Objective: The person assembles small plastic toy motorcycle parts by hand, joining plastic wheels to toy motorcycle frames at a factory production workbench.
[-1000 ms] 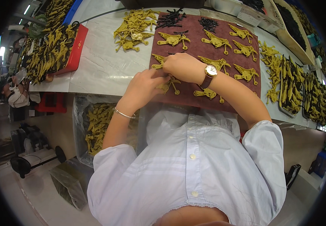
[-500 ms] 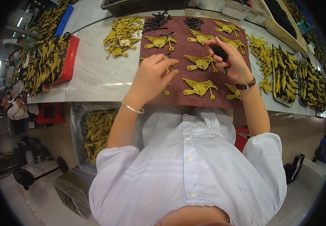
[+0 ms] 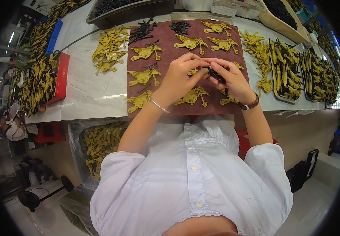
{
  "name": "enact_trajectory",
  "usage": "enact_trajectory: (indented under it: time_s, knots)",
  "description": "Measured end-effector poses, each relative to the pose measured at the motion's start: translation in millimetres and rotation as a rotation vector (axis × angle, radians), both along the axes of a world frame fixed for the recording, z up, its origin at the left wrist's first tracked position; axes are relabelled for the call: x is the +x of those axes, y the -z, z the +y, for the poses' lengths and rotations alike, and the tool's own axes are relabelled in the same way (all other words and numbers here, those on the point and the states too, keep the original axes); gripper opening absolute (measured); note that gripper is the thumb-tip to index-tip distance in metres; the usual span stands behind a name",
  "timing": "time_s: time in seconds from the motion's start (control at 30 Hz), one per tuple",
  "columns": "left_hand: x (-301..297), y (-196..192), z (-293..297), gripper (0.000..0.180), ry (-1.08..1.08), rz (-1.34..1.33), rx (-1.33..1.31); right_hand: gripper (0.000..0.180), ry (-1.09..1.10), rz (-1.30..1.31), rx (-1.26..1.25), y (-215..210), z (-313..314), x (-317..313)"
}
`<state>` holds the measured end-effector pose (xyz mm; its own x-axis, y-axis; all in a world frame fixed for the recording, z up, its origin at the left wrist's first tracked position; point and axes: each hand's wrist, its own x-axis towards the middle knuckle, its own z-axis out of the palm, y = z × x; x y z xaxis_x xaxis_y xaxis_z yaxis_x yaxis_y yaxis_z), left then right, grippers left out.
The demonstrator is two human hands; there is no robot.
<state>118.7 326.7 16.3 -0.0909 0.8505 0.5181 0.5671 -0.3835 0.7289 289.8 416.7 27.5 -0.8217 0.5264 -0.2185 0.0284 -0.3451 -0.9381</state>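
In the middle of a reddish-brown cloth (image 3: 166,31) my two hands meet. My right hand (image 3: 232,82) is closed around several small black stick-like parts (image 3: 217,76). My left hand (image 3: 183,74) pinches with thumb and fingertips at the end of these parts; the fingers partly hide what they grip. Rows of flat olive-yellow bird-shaped pieces lie on the cloth, such as one under my left wrist (image 3: 139,101) and another below my hands (image 3: 193,96). By the left column, loose black sticks (image 3: 149,66) rest next to the yellow pieces. One piece is mostly covered by my hands.
Two heaps of black parts, one of longer sticks (image 3: 142,31) and one of shorter bits (image 3: 180,27), lie at the cloth's far edge. Yellow pieces pile up left (image 3: 109,49) and right (image 3: 258,55). A red bin (image 3: 63,76), filled trays (image 3: 285,72) and a grey tub (image 3: 134,11) stand around.
My left hand has moved from the left column of yellow pieces rightward to my right hand, and its fingertips have closed there. My right hand has come lower. The whole view has shifted slightly.
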Motion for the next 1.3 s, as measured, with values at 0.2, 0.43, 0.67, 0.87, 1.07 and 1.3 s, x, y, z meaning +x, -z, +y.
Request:
enact_trajectory:
  time_s: [0.2,0.43,0.67,0.87,1.07,1.3]
  knots:
    - [-1,-3,-6,0.024,0.095,-0.167,-0.337,0.037,0.074,-0.067,-0.127,7,-6,4]
    - [7,-9,-11,0.016,0.035,-0.141,-0.081,0.036,0.008,0.049,-0.333,17,4,13]
    - [7,-2,-20,0.017,-0.056,0.086,0.042,0.017,-0.078,-0.070,-0.093,14,11,16]
    - [4,10,-29,0.017,-0.072,0.197,0.142,0.018,-0.045,-0.121,-0.062,9,3,10]
    - [4,10,-38,0.012,-0.063,0.237,0.201,0.029,-0.030,-0.042,-0.234,14,1,7]
    - [-4,11,-42,0.016,-0.060,0.262,0.286,0.029,-0.011,0.339,-0.654,30,8,16]
